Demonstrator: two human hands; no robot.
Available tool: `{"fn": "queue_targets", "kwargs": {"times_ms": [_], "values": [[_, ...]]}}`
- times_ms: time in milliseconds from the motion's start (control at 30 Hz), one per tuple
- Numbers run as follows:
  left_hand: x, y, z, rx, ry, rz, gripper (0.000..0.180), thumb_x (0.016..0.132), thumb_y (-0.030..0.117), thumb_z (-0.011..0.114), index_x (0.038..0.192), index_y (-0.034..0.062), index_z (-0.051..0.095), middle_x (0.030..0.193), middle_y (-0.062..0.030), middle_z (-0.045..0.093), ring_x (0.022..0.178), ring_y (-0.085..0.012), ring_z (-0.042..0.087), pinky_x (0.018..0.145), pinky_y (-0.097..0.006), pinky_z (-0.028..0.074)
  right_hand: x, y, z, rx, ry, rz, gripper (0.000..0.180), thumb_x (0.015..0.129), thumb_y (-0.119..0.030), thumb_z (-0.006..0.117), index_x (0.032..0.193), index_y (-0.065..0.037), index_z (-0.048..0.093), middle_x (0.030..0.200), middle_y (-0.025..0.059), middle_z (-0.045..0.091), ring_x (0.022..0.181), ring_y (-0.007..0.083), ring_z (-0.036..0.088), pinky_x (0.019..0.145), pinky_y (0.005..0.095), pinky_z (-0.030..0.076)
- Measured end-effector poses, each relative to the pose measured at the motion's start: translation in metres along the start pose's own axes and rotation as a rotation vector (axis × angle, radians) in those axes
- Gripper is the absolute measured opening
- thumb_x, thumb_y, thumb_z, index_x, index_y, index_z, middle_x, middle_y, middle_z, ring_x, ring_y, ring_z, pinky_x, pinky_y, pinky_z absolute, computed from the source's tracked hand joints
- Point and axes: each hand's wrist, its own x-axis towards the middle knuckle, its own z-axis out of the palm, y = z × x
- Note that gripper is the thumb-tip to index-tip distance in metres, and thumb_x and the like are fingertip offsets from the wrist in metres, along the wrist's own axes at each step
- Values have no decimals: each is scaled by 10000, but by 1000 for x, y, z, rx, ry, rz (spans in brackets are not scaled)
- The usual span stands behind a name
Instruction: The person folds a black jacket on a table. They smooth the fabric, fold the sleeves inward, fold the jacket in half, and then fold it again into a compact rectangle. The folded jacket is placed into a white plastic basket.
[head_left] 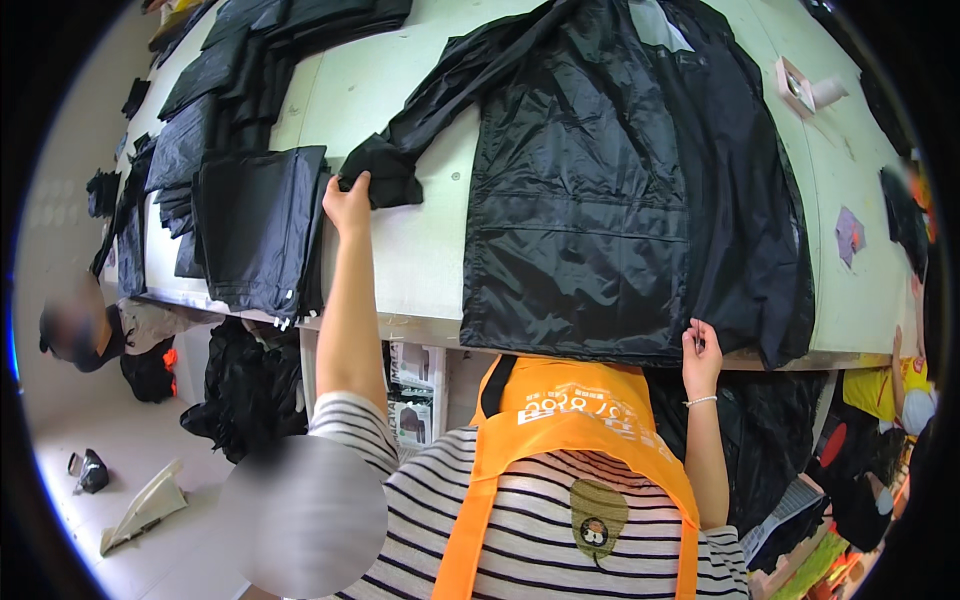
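A black shiny rain jacket [580,200] lies spread on the pale table before me, its hem along the near edge. Out to the left, my left hand [347,205] pinches the cuff [390,178] of the jacket's left-lying sleeve, which is stretched away from the body. My right hand [703,355] is closed at the jacket's lower front edge; a small dark sliver shows between its fingers, too small to name. Close beside my left hand is a stack of folded black garments [262,225] with small white tags at its near end.
More folded black garments [215,90] are piled at the far left. On the right side of the table [845,310] lie a small box [795,88], a white roll [829,92] and a grey scrap [849,235]. Other people are at the left and right edges.
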Motion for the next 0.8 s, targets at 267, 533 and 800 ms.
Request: {"fn": "queue_targets", "kwargs": {"times_ms": [267, 533, 800], "values": [[-242, 143, 38, 301, -478, 1008, 297, 646, 66, 624, 917, 165, 693, 866, 36, 551, 834, -174, 515, 797, -343, 340, 20, -126, 56, 293, -150, -220, 191, 899, -68, 586, 1068, 14, 623, 997, 63, 660, 906, 110, 621, 816, 219, 473], [-296, 106, 51, 160, -1017, 825, 279, 732, 73, 630, 1006, 111, 664, 984, -28, 569, 936, -218, 530, 798, -341, 408, 59, -116, 124, 25, -354, -382, 301, 820, -23, 637, 1116, 4, 586, 1069, 104, 613, 925, 187, 615, 824, 241, 474], [-231, 82, 70, 202, -695, 347, 403, 774, 91, 650, 1160, 16, 561, 1162, -173, 566, 1117, -323, 497, 942, -365, 417, 81, -96, 113, -53, -516, -227, 302, 786, 15, 638, 1083, 9, 580, 990, 94, 642, 908, 154, 616, 793, 247, 466]]}}
